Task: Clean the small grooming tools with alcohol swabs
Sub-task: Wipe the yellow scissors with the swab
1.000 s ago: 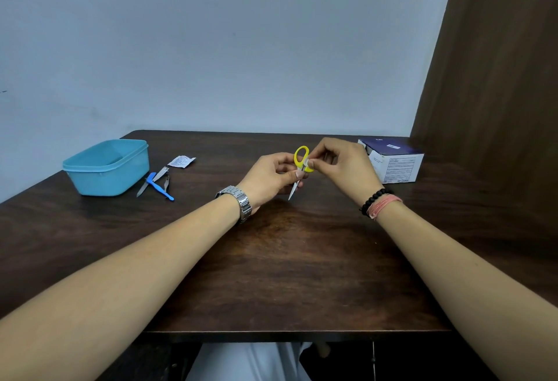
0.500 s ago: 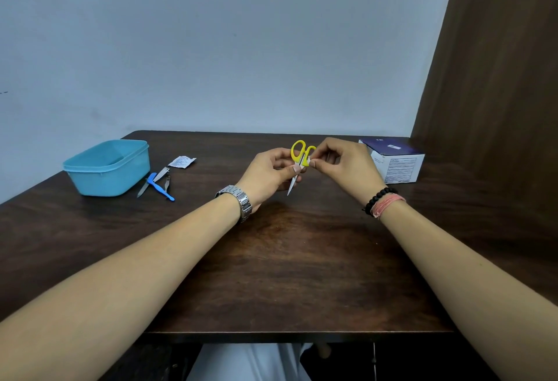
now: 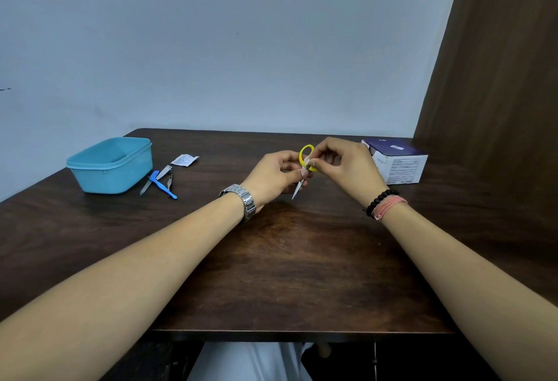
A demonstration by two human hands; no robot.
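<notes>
Small scissors [image 3: 305, 154] with yellow handles are held above the table's middle, blades pointing down and toward me. My left hand [image 3: 276, 176] grips them around the pivot. My right hand [image 3: 347, 166] pinches a small white alcohol swab [image 3: 309, 162] against the yellow handle. Further left on the table lie a metal nail file and a blue-handled tool [image 3: 160, 183] with a small nail clipper beside them. A torn white swab wrapper [image 3: 184, 159] lies just behind them.
A light blue plastic tub [image 3: 111, 166] stands at the back left of the dark wooden table [image 3: 287, 260]. A purple and white swab box [image 3: 395, 163] sits at the back right, close to my right hand. A brown wall panel rises on the right.
The scissors have turned slightly in my left hand, and my right hand's swab has shifted along the yellow handle. Nothing else on the table has moved.
</notes>
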